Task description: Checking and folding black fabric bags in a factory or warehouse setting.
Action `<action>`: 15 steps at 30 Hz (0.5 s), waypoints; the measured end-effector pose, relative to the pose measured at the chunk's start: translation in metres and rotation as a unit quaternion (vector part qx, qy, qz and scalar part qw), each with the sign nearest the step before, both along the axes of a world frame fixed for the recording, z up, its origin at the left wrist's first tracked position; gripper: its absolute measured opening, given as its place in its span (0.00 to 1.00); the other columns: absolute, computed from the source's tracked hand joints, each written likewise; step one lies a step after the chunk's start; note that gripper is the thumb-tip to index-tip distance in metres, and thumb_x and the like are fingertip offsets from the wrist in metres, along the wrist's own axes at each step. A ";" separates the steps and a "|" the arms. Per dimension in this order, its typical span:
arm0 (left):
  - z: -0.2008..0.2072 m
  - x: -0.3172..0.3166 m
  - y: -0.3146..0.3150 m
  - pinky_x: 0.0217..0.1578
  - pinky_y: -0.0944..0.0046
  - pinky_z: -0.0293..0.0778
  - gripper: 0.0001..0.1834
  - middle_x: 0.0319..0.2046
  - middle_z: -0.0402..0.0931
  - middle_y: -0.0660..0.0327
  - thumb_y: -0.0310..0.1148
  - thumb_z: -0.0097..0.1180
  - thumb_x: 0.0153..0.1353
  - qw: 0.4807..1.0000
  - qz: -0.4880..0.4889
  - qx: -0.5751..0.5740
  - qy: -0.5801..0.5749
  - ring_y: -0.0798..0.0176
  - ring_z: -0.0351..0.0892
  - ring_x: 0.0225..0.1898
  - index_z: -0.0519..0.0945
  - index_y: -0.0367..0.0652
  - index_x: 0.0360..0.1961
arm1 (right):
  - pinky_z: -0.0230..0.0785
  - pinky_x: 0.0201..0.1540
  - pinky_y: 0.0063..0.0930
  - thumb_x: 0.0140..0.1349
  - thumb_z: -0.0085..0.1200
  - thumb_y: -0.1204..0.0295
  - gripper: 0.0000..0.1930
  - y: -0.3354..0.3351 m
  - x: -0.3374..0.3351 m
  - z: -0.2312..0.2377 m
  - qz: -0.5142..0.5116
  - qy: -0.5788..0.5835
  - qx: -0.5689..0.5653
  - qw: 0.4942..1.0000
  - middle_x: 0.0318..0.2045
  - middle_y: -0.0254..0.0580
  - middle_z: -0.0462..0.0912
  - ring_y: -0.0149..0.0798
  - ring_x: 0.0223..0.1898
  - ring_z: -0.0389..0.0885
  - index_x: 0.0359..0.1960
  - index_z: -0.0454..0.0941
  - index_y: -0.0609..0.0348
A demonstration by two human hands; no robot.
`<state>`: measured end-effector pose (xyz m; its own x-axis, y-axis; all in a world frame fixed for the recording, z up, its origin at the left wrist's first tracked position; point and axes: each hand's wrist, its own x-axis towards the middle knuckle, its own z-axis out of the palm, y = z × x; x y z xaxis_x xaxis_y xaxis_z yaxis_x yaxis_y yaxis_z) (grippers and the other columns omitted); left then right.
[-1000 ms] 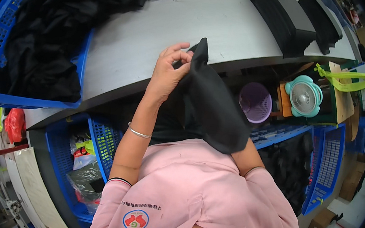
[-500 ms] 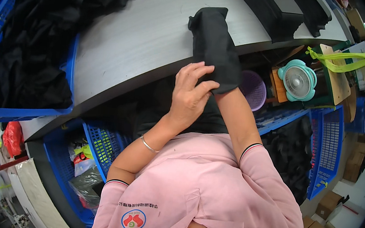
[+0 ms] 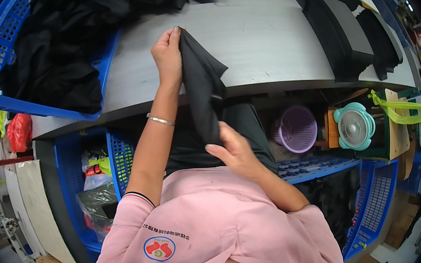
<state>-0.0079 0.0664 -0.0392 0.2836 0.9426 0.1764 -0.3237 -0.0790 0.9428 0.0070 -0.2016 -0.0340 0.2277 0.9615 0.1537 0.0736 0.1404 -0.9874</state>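
Note:
A long, limp black fabric piece (image 3: 199,81) hangs slantwise in front of me, over the front edge of the grey table (image 3: 270,42). My left hand (image 3: 168,56), with a silver bangle on its wrist, pinches the upper corner of the piece between thumb and fingers. Beside the lower end is my right hand (image 3: 234,152), slightly blurred, its thumb stretched away from the fingers. Whether its fingertips touch the cloth is hard to make out.
A blue crate (image 3: 42,108) heaped with black cloth (image 3: 55,62) stands at the left. Stacked black pieces (image 3: 327,41) lie at the table's far right. Below are a purple basket (image 3: 296,130), a teal fan (image 3: 354,126) and blue crates (image 3: 374,202).
The black fabric piece, earlier drawn over my right hand and forearm, is now off it. My left hand has moved up and left with its corner; my right hand has come back toward me.

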 end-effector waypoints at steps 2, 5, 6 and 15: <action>0.008 -0.010 -0.006 0.34 0.74 0.69 0.13 0.29 0.78 0.70 0.35 0.58 0.69 1.000 0.004 -0.008 0.007 0.77 0.70 0.30 0.84 0.33 0.39 | 0.67 0.52 0.26 0.66 0.56 0.73 0.20 -0.019 0.022 -0.018 -0.052 0.090 -0.068 0.992 0.49 0.41 0.77 0.31 0.49 0.75 0.58 0.69 0.66; 0.023 -0.018 -0.033 0.35 0.74 0.69 0.11 0.29 0.78 0.69 0.32 0.60 0.67 0.999 -0.013 -0.032 0.000 0.76 0.72 0.31 0.84 0.32 0.38 | 0.69 0.52 0.28 0.65 0.60 0.69 0.28 -0.014 0.047 -0.026 -0.290 0.044 -0.061 0.954 0.54 0.47 0.73 0.35 0.51 0.75 0.63 0.63 0.66; 0.025 -0.020 -0.043 0.34 0.74 0.70 0.10 0.29 0.78 0.69 0.31 0.61 0.66 1.000 -0.016 0.009 0.020 0.76 0.72 0.31 0.85 0.32 0.37 | 0.67 0.56 0.32 0.64 0.61 0.69 0.29 -0.003 0.052 -0.019 -0.335 -0.080 -0.028 0.938 0.57 0.51 0.71 0.40 0.55 0.74 0.63 0.63 0.66; 0.051 -0.028 -0.090 0.31 0.73 0.68 0.02 0.27 0.80 0.66 0.23 0.64 0.61 0.985 -0.043 0.157 0.060 0.76 0.73 0.29 0.86 0.36 0.32 | 0.75 0.45 0.26 0.63 0.54 0.80 0.08 0.054 0.087 0.029 -0.315 -0.117 -0.104 0.936 0.39 0.46 0.86 0.39 0.40 0.86 0.42 0.82 0.64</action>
<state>-0.0357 -0.0240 0.0115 0.3958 0.8185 0.4163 -0.2295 -0.3508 0.9079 0.0942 -0.1474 -0.0053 0.7433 0.6622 0.0951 0.2950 -0.1968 -0.9350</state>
